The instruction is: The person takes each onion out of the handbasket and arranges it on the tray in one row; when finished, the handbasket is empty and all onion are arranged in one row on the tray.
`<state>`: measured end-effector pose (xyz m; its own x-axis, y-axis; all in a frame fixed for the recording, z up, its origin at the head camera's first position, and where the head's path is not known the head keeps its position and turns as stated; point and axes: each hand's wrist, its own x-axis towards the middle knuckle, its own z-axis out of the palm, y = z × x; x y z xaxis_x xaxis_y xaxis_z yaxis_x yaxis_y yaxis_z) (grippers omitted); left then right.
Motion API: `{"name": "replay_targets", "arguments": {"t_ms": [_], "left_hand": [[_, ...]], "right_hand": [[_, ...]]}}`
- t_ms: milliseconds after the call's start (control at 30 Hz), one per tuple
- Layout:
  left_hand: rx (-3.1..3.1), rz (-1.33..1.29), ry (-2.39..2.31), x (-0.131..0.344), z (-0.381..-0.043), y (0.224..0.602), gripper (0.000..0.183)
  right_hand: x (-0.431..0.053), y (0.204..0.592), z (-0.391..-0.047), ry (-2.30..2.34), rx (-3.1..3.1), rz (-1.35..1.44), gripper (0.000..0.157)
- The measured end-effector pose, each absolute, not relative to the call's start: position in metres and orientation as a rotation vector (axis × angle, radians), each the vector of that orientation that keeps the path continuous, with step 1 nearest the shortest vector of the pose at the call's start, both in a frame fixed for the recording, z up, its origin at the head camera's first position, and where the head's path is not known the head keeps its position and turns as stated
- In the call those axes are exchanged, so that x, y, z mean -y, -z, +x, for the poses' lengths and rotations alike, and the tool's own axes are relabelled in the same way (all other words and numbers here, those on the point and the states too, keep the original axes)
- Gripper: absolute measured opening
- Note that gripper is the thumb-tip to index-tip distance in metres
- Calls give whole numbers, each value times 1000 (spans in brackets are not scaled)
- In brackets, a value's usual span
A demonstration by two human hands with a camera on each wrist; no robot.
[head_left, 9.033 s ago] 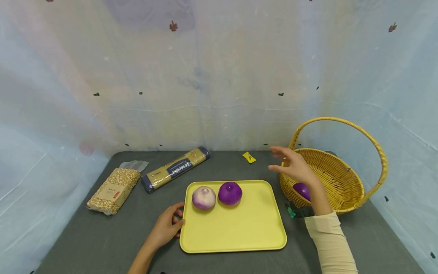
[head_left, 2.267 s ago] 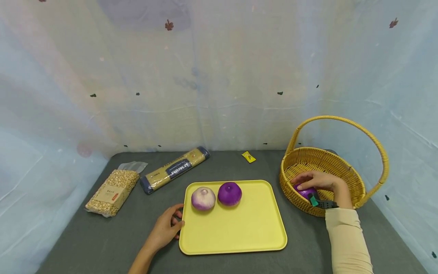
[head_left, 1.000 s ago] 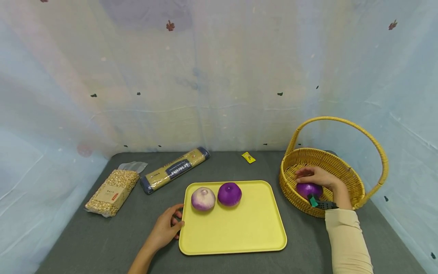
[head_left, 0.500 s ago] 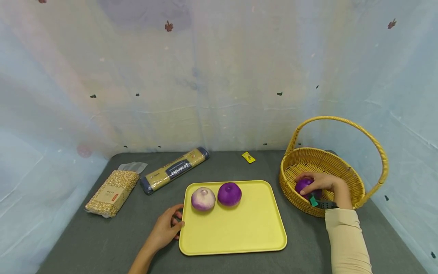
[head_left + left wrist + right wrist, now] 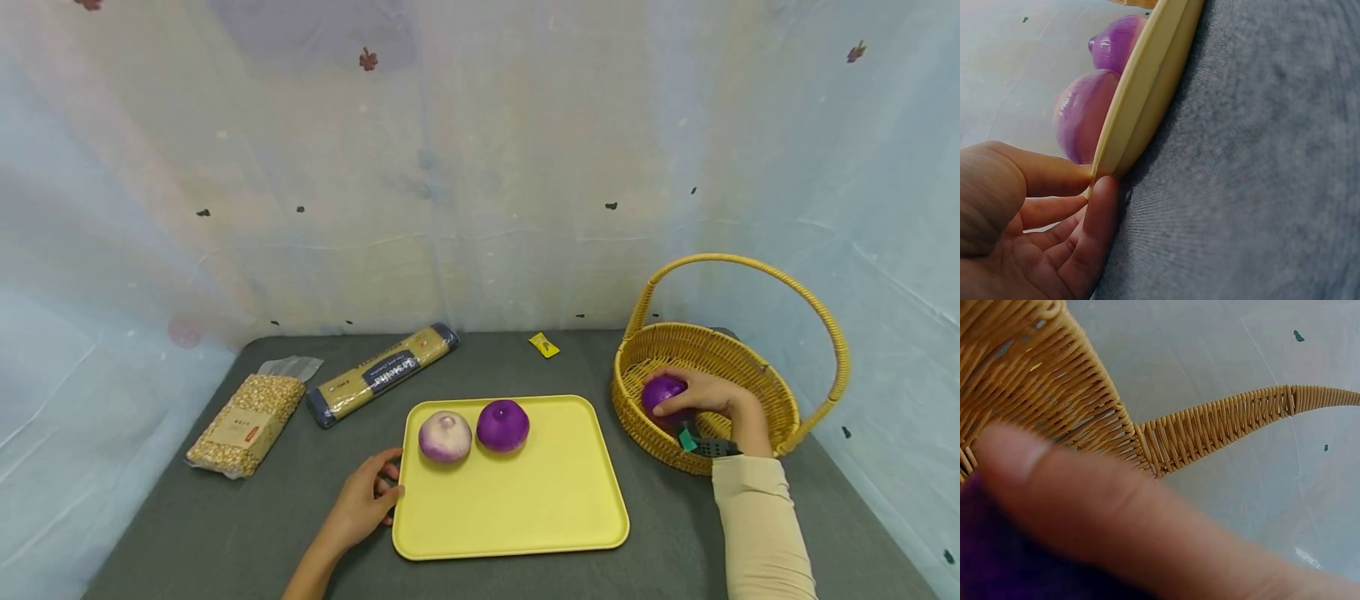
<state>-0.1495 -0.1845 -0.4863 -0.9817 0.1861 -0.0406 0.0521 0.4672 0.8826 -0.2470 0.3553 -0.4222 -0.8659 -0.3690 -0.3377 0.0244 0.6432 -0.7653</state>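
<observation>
On the yellow tray (image 5: pixel 517 508) sit a pale purple-and-white onion (image 5: pixel 446 437) and a deep purple onion (image 5: pixel 503 426), side by side near its far left corner. My left hand (image 5: pixel 362 498) pinches the tray's left rim; the left wrist view has thumb and fingers on either side of the rim (image 5: pixel 1124 119). Inside the wicker basket (image 5: pixel 738 375), my right hand (image 5: pixel 701 393) grips another purple onion (image 5: pixel 662 395), thumb on its near side. In the right wrist view the thumb (image 5: pixel 1104 494) is large and blurred, and the onion is mostly dark and cut off.
The basket's tall arched handle (image 5: pixel 750 260) rises above the right arm. Behind the tray lie a spaghetti packet (image 5: pixel 384 373) and a small yellow sachet (image 5: pixel 544 345). A bag of yellow grains (image 5: pixel 246 423) lies at the left of the grey table (image 5: pixel 225 533).
My right hand has come down from beside the basket's left rim into the basket and taken hold of the onion there. Over the last second that onion shifts slightly up and left. My left hand stays put.
</observation>
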Motion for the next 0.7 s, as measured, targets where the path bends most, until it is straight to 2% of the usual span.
{"name": "replay_targets", "arguments": {"t_ms": [700], "left_hand": [[-2583, 229, -1554, 185, -149, 488, 50]], "right_hand": [[-337, 396, -246, 1369, -2533, -458, 58]]}}
